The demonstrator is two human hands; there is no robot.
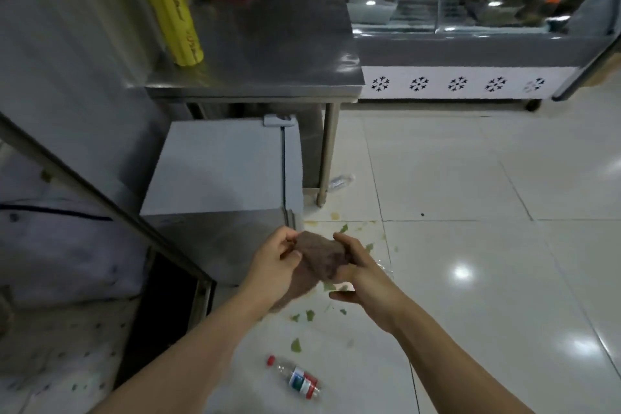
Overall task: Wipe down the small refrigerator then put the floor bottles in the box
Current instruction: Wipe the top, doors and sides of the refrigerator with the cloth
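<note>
Nearest, a bottle [295, 380] with a red cap is lying on its side on the floor [470, 279], just ahead of the person and between the two forearms; it is waiting there untouched, since the wiping comes first. Green scraps [296, 345] are littering the tiles around it.

Above that, both hands are meeting on a brown cloth [322, 255]. The left hand [279, 265] is pinching its left edge, the right hand [353, 265] is gripping the right side, and the cloth is bunching between them with a tail hanging down under the left wrist. They are probably holding it this way to fold or spread it into a flat pad before wiping. Neither hand is touching the fridge.

Just beyond the hands, the fridge [221, 168] is standing low on the floor, its grey top facing up and its door edge turned to the right, half tucked under a steel table [268, 54]. Its top is the closest surface for a first pass. A second, clear bottle [341, 181] is lying by the table's leg [327, 151], just right of the fridge.

On the table a yellow roll [171, 7] is leaning against the wall. Farthest off, a display cooler [470, 84] is running along the back. No box is showing anywhere.
</note>
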